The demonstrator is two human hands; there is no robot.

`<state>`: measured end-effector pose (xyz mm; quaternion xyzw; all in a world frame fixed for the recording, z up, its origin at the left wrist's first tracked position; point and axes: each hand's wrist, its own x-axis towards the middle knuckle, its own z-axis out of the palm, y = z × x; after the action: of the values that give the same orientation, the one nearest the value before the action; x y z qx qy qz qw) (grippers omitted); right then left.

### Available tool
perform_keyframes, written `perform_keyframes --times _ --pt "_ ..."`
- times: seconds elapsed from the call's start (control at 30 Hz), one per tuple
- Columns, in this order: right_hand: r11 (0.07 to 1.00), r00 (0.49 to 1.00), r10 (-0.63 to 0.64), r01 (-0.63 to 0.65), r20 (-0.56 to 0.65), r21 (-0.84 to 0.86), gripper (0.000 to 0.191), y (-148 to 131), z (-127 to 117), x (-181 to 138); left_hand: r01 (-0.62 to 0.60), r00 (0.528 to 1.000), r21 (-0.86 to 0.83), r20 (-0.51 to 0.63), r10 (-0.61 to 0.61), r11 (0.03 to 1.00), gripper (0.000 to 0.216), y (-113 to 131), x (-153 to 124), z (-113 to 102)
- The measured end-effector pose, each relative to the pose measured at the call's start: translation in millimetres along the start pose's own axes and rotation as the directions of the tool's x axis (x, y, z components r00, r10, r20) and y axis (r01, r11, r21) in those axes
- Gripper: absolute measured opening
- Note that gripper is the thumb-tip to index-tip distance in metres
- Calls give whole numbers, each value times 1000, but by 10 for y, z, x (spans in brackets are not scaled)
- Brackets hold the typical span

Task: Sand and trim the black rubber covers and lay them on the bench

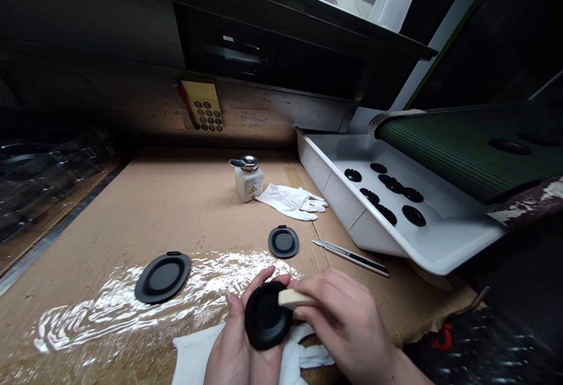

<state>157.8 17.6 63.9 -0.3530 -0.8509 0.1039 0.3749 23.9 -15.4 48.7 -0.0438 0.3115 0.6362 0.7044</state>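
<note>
Holding a black oval part (267,316) tilted on edge, the left hand (233,338) cups it from below, with the fingers curled around its rim. The right hand (347,320) is closed, its fingers pressed together and pinching a pale block (292,299), whose end touches the upper right of the part. Both hands are above a white cloth (193,353) on the cardboard-covered desk (109,221). A glossy white smear (132,309) crosses the desk left of the hands.

Two more oval parts lie flat on the desk: one (162,277) on the smear's upper edge, the other (284,242) just beyond the hands. Farther ahead stand a metal-topped dispenser bottle (248,181) and, touching it, white gloves (292,201). A utility knife (350,258) lies right of the nearer part, below a white tray (334,197) holding black parts (413,215).
</note>
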Motion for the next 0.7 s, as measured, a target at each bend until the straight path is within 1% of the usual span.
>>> perform_keyframes --times 0.03,0.13,0.2,0.27,0.33,0.4,0.47,0.5,0.57,0.63,0.7 --pt "1000 999 11 -11 -47 2 17 -24 63 0 -3 1000 4 5 3 1000 34 -2 4 -3" --pt "1000 983 -7 2 -185 -29 18 -157 321 -25 24 999 -16 23 -24 1000 40 -3 15 -19" --pt "1000 972 5 -10 -237 -19 19 -243 451 -56 27 999 4 26 -27 1000 42 0 22 -34" --pt "999 971 -24 16 -237 -32 26 -284 480 -84 26 1000 53 11 -27 998 43 3 24 -45" --pt "991 979 -114 100 -171 -89 33 -271 407 -92 29 1000 83 -13 -28 996 43 1 20 -42" --pt "977 980 -182 172 -74 -127 31 -224 284 -73 33 999 71 -21 -31 997 41 -6 13 -26" --pt "975 982 -189 185 -28 -125 23 -177 182 -32 23 1000 33 -6 -23 999 40 -15 8 -4" --pt "977 982 -183 178 -32 -120 20 -161 159 -7 15 1000 13 6 -15 1000 40 -18 8 6" --pt "978 981 -177 166 -81 -130 19 -152 181 44 7 1000 -17 22 -7 1000 40 -21 14 18" --pt "975 976 -172 150 -133 -162 19 -169 281 87 9 1000 -36 25 -8 999 39 -18 27 14" --pt "971 972 -161 125 -170 -205 18 -204 410 129 3 1000 -49 1 -3 999 36 -18 39 -3"
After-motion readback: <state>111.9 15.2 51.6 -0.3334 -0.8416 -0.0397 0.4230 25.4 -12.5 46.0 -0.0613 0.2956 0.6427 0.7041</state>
